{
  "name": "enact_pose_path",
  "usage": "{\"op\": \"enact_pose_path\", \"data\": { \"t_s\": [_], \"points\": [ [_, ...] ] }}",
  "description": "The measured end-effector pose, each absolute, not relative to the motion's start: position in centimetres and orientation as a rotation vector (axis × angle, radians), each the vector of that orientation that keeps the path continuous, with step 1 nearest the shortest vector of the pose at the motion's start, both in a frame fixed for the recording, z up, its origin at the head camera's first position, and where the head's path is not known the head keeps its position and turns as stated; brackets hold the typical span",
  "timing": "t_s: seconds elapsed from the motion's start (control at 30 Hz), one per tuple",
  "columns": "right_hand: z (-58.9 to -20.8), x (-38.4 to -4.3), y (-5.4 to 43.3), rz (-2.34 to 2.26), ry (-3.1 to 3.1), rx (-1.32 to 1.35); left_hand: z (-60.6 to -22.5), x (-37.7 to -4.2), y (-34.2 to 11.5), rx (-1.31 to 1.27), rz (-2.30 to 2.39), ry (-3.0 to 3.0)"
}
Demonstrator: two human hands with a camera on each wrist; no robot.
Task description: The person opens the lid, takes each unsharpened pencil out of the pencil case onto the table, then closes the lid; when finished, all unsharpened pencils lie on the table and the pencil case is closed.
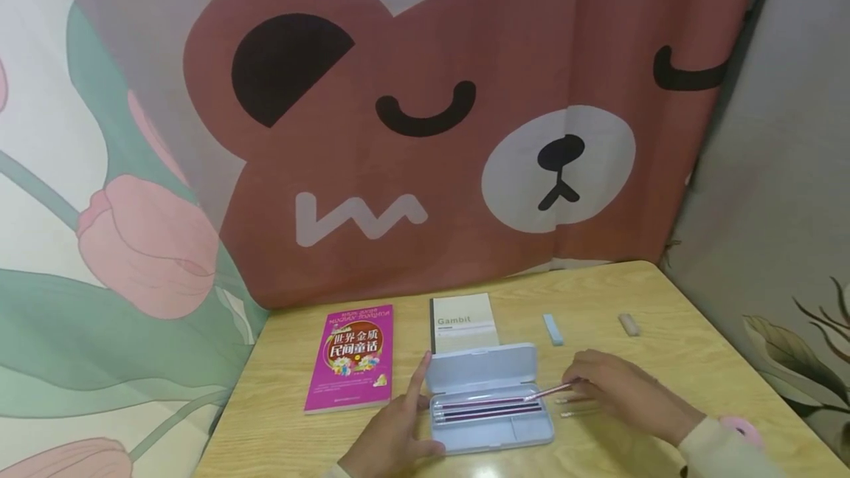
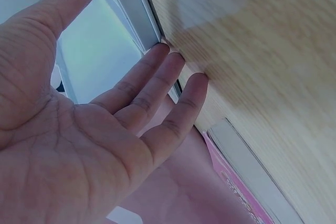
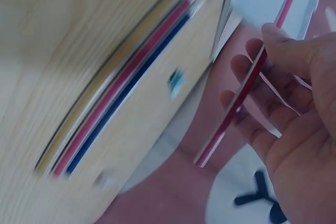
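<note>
A white pencil case (image 1: 474,439) lies with its lid (image 1: 481,370) raised and several striped pencils (image 1: 491,413) in its long compartment. My left hand (image 1: 393,426) rests against the case's left side, fingers mostly straight, as the palm (image 2: 68,161) in the left wrist view also shows. Between thumb and fingers, my right hand (image 1: 617,393) pinches a red-striped pencil (image 3: 247,85), its far end over the right part of the case. Beneath that hand, more pencils (image 3: 123,85), yellow, pink and blue striped, lie on the table.
Left of the case is a pink book (image 1: 350,382). A notebook (image 1: 463,323) lies behind the lid. Farther right are a blue eraser-like block (image 1: 553,330) and a brownish one (image 1: 628,324). A pink ring-shaped roll (image 1: 742,430) sits by the right sleeve. A bear-print curtain (image 1: 432,168) hangs behind the table.
</note>
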State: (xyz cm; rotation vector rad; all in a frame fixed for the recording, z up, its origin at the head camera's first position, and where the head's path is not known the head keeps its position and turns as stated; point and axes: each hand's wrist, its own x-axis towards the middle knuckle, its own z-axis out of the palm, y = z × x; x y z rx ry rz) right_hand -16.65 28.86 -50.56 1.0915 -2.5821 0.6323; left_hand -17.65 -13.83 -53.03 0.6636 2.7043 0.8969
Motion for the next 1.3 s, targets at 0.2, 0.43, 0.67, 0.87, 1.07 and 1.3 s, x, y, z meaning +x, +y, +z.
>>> {"op": "enact_pose_path", "data": {
  "t_s": [0.2, 0.43, 0.67, 0.87, 1.07, 1.3],
  "points": [
    [-50.5, -17.4, 32.6, 0.607, -2.744, 0.912, -53.1, -17.6, -13.9, 0.673, 0.908, 2.704],
    [-51.2, -18.4, 32.6, 0.465, -2.842, 0.804, -53.2, -17.7, -13.8, 0.660, 0.916, 2.696],
    [-51.9, -19.2, 32.0, 0.354, -2.906, 0.744, -53.1, -17.7, -13.8, 0.633, 0.939, 2.686],
    [-52.2, -19.6, 31.4, 0.300, -2.966, 0.681, -53.1, -17.7, -13.8, 0.626, 0.934, 2.693],
    [-52.8, -19.7, 31.1, 0.160, -2.895, 0.688, -53.2, -17.6, -13.8, 0.630, 0.924, 2.698],
    [-53.3, -19.7, 30.9, 0.157, -2.856, 0.693, -53.0, -17.6, -13.7, 0.614, 0.917, 2.696]
  ]
}}
